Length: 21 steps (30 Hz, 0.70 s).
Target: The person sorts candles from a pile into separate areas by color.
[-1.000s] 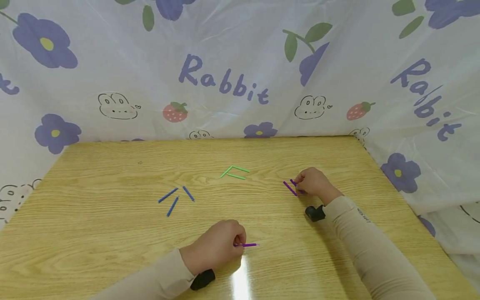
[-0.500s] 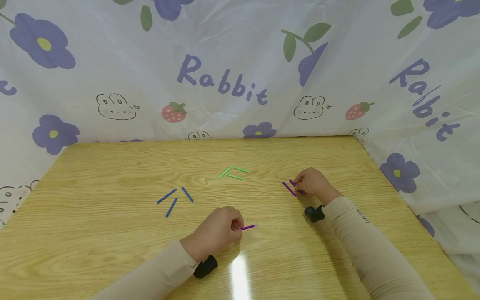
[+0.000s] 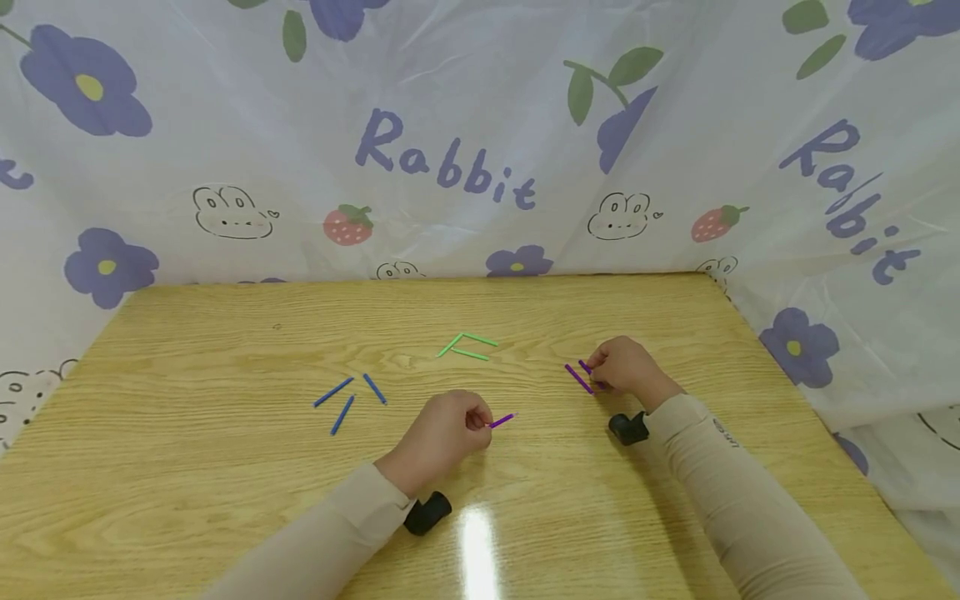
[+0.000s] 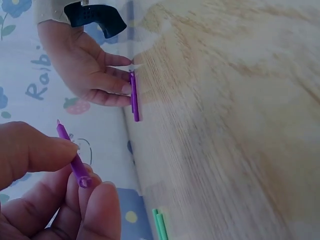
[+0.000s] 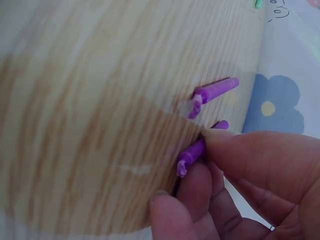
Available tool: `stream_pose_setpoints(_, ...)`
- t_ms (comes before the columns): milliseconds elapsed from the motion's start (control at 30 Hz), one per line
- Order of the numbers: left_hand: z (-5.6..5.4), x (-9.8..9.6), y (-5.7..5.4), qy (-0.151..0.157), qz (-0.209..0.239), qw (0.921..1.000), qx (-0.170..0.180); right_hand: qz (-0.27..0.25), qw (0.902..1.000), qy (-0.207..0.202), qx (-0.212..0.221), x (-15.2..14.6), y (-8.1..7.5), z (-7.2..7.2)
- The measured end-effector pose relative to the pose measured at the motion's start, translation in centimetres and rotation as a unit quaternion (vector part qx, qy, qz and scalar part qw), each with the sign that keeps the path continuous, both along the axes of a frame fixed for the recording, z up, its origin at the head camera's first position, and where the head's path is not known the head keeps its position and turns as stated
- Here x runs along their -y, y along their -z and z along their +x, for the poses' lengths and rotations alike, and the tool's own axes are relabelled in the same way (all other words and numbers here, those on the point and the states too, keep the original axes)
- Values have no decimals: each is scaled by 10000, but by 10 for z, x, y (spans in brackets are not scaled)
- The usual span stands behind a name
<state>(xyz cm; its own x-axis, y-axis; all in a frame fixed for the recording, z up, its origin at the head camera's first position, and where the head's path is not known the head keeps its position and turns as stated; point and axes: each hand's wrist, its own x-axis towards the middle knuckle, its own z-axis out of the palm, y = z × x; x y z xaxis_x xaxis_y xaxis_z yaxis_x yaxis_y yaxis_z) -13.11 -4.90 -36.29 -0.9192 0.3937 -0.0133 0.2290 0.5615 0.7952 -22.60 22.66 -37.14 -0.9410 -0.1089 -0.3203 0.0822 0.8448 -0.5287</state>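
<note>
My left hand (image 3: 448,433) pinches a thin purple candle (image 4: 73,156) between thumb and fingers, held above the middle of the table. Its pale wick end points to the right in the head view. On the right side, my right hand (image 3: 630,367) pinches a second purple candle (image 5: 192,151) that lies on the wood, partly covered by the thumb. Just to its left lies another purple candle (image 3: 578,378), roughly parallel and apart from it; the right wrist view shows its wick.
Three blue candles (image 3: 342,415) lie spread on the left of the wooden table (image 3: 225,483). Three green candles (image 3: 470,354) lie farther back near the middle, arranged at angles. A printed curtain (image 3: 450,75) hangs behind the table and along its sides.
My left hand has moved away from the body, farther over the table, carrying its purple candle, which has turned slightly. The right hand stays in place on its candle.
</note>
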Motion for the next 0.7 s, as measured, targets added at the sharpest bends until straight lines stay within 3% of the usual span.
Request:
stream_pose_setpoints(300,-11,-10,7,-289,513,9978,314,-21,10000,5,-17,-1,1,-1)
stream_pose_setpoints(400,-16,-13,10,-387,678,9951,608,12,10000,-22,-56,-1,0,-1)
stream_pose_setpoints(700,-25,-22,15,-760,1408,9737,1620,-4,10000,-30,-71,-1,-1,-1)
